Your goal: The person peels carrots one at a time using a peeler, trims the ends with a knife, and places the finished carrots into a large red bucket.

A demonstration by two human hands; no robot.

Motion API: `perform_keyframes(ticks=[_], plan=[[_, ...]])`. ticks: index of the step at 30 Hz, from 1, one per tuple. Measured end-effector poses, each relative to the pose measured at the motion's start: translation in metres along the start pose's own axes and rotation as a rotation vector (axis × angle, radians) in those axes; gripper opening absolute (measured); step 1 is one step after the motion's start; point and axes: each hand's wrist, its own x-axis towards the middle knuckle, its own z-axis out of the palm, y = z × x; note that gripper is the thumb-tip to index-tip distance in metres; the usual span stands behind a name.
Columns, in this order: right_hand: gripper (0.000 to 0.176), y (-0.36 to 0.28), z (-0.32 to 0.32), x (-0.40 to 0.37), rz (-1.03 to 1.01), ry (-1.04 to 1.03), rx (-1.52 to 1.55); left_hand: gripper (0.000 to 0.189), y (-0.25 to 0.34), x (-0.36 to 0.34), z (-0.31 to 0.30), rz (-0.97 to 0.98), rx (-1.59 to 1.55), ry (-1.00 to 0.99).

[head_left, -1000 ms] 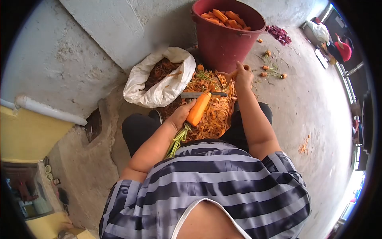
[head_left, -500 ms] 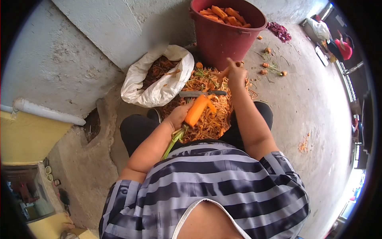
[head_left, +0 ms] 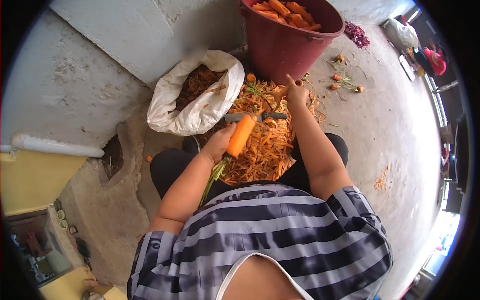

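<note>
My left hand (head_left: 219,144) is wrapped round a peeled orange carrot (head_left: 242,136), whose green stalks (head_left: 215,176) trail down toward my lap. My right hand (head_left: 297,93) is closed on a small hand tool that looks like a peeler (head_left: 274,103); its blade end is blurred, and the fingers cover most of it. The tool is apart from the carrot, ahead and to its right. A knife (head_left: 272,115) with a dark handle lies on the heap of carrot peelings (head_left: 261,162) between my legs, just beyond the carrot.
A red bucket (head_left: 285,52) holding peeled carrots (head_left: 287,13) stands ahead. At left is an open white sack (head_left: 200,112) with brownish scraps. Carrot tops (head_left: 337,78) and a dark red pile (head_left: 356,36) lie on the floor. A person (head_left: 436,60) is at far right.
The strip hanging from the carrot's far end is gone. The carrot has shifted slightly left and toward the heap's far side. My right hand stays near the bucket.
</note>
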Motion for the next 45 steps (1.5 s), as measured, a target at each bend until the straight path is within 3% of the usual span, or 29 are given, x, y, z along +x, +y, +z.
perform_keyframes(ticks=[2,3,4,6,8,10,13,16,17,21,24,25,28,32,33,36,39,42,44,45], plan=[[0.035,0.022,0.004,0.017,0.116,-0.009,-0.059,0.055,0.011,0.01,-0.016,0.068,-0.061,0.013],[0.038,0.043,0.008,0.025,0.113,-0.111,-0.077,0.053,0.017,0.017,-0.021,0.158,-0.098,0.038],[0.041,0.04,0.013,0.012,0.334,-0.11,-0.157,0.052,0.025,0.022,-0.024,0.247,-0.134,0.063],[0.05,0.101,0.017,0.028,0.371,-0.271,-0.085,0.045,0.039,0.032,-0.034,0.272,-0.24,0.031],[0.052,0.087,0.023,0.016,0.575,-0.465,-0.597,0.042,0.043,0.047,-0.045,0.318,-0.214,0.048],[0.04,0.129,0.021,0.036,0.178,-0.752,-1.214,0.046,0.042,0.058,-0.054,0.268,-0.2,0.05],[0.035,0.164,0.02,0.048,0.031,-0.645,-1.512,0.053,0.038,0.081,-0.063,0.23,-0.055,0.088],[0.037,0.182,0.016,0.055,-0.315,-0.73,-1.682,0.053,0.04,0.094,-0.067,0.207,0.005,0.072],[0.034,0.184,0.019,0.059,-0.219,-0.787,-1.708,0.051,0.039,0.097,-0.069,0.195,0.021,0.107],[0.032,0.186,0.032,0.063,-0.38,-0.731,-1.861,0.044,0.037,0.103,-0.077,0.166,0.155,0.106],[0.029,0.186,0.031,0.075,-0.226,-1.01,-1.877,0.041,0.04,0.103,-0.077,0.117,0.132,0.127],[0.023,0.168,0.032,0.07,-0.222,-0.91,-1.701,0.04,0.041,0.103,-0.075,0.156,0.171,0.125],[0.02,0.128,0.04,0.069,-0.267,-0.996,-1.785,0.036,0.042,0.102,-0.071,0.28,0.301,0.124],[0.018,0.04,0.041,0.039,-0.377,-0.892,-1.865,0.034,0.032,0.106,-0.065,0.421,0.47,0.164],[0.028,0.014,0.035,0.03,-0.337,-0.848,-1.799,0.033,0.033,0.105,-0.062,0.451,0.495,0.18],[0.03,-0.038,0.024,0.007,-0.183,-0.601,-1.61,0.032,0.04,0.099,-0.052,0.454,0.536,0.196],[0.037,-0.038,0.0,0.002,-0.063,-0.716,-0.886,0.029,0.039,0.099,-0.045,0.459,0.573,0.213],[0.047,-0.012,0.0,-0.008,0.061,-0.871,-0.429,0.03,0.03,0.105,-0.042,0.55,0.697,0.229],[0.051,0.005,0.015,-0.01,-0.007,-0.905,-0.518,0.032,0.03,0.106,-0.037,0.574,0.769,0.244],[0.052,0.0,0.024,-0.012,0.087,-0.891,-0.533,0.032,0.031,0.108,-0.035,0.587,0.805,0.25]])
